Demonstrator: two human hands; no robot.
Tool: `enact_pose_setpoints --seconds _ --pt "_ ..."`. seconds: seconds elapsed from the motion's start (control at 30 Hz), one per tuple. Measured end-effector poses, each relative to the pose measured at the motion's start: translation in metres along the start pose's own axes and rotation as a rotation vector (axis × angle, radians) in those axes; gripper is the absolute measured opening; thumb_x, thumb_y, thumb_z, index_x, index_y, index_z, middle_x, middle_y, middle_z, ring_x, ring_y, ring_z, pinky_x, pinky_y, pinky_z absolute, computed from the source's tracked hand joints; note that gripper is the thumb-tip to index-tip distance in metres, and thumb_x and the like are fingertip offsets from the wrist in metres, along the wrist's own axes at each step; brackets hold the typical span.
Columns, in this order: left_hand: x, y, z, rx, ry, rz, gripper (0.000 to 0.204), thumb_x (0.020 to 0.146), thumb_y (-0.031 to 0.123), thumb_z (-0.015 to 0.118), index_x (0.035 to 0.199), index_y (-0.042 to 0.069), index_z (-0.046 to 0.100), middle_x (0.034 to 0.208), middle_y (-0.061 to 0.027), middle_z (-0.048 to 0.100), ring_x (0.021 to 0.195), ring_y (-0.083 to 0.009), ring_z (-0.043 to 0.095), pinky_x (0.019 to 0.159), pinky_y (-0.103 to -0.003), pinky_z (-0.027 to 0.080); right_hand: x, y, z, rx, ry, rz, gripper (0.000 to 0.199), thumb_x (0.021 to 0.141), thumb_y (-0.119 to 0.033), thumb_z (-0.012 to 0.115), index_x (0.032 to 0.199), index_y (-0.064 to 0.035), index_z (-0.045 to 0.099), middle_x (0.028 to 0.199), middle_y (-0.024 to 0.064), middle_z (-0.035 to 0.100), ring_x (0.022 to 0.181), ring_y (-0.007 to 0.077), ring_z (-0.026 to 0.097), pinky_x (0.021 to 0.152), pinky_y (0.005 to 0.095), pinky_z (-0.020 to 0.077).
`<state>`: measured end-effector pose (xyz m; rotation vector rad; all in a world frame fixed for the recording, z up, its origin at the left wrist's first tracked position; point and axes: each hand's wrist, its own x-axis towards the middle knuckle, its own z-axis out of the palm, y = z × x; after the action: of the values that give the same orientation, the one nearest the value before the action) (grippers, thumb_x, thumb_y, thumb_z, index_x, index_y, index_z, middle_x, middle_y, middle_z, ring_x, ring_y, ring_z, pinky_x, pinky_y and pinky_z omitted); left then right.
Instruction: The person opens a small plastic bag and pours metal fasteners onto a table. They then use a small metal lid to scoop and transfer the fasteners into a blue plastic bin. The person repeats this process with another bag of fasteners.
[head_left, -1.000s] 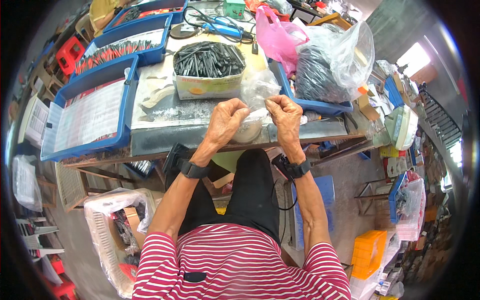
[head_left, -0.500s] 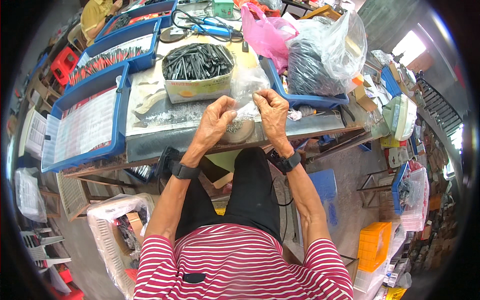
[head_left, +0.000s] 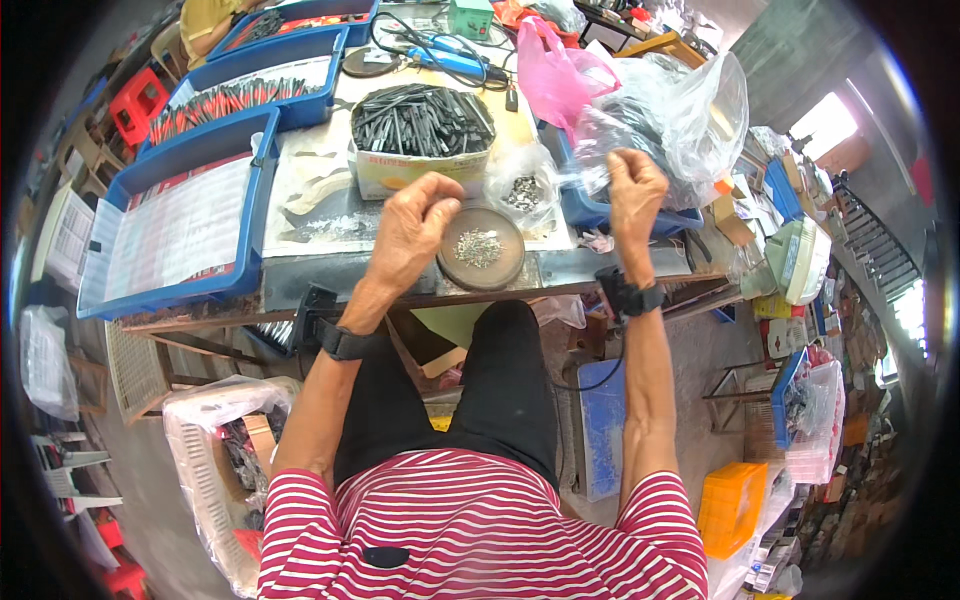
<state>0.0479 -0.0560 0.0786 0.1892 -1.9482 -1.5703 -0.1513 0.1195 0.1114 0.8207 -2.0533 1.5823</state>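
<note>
My left hand (head_left: 412, 232) hovers over the table edge with its fingertips pinched together, just left of a round brown dish (head_left: 482, 270) that holds small metal parts. Whether anything sits between the fingers is too small to see. My right hand (head_left: 636, 190) is raised to the right, closed in a fist on a thin dark piece (head_left: 590, 176) that points left. Between the hands lies a small clear bag (head_left: 520, 188) of metal bits. Behind it stands a cardboard box (head_left: 400, 172) full of black rods.
Blue trays (head_left: 180, 235) of rods and papers fill the table's left and back. A pink bag (head_left: 555, 75) and a large clear bag (head_left: 690, 110) stand at the right. White baskets (head_left: 205, 440) and an orange crate (head_left: 730, 505) sit on the floor beside my legs.
My hands were together over the dish and bag. They have drawn apart: the right hand went right and up, the left stayed by the dish.
</note>
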Motion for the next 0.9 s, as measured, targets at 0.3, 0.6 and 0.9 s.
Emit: enact_pose_setpoints --seconds 0.3,0.6,0.9 --pt "0.022 -0.012 -0.048 0.342 0.302 0.064 0.018 0.075 -0.002 0.053 0.093 -0.001 0.058 0.083 -0.0147 0.060 0.073 -0.0251 0.058 0.069 -0.036 0.046 0.040 -0.007 0.007 -0.753 0.165 -0.397 0.026 0.078 -0.007 0.055 0.104 -0.0084 0.060 0.091 0.0185 0.061 0.088 0.0349 0.059 0.078 0.0385 0.0468" --pt "0.032 -0.027 -0.050 0.690 0.338 0.265 0.026 0.072 -0.007 0.058 0.097 -0.001 0.059 0.091 -0.0135 0.051 0.090 -0.0297 0.052 0.080 -0.037 0.044 0.064 0.050 0.109 -0.506 -0.429 -0.503 0.018 0.076 -0.011 0.047 0.084 -0.0035 0.061 0.083 0.0245 0.060 0.079 0.0429 0.058 0.070 0.0523 0.0438" --pt "0.034 -0.033 -0.044 0.819 0.318 0.294 0.019 0.071 -0.004 0.059 0.089 0.004 0.057 0.095 -0.0101 0.047 0.088 -0.0285 0.049 0.075 -0.039 0.045 0.119 0.095 0.160 -0.668 -0.936 -0.214 0.047 0.070 0.000 0.040 0.115 0.0016 0.052 0.104 0.0335 0.055 0.105 0.0420 0.053 0.086 0.0464 0.0420"
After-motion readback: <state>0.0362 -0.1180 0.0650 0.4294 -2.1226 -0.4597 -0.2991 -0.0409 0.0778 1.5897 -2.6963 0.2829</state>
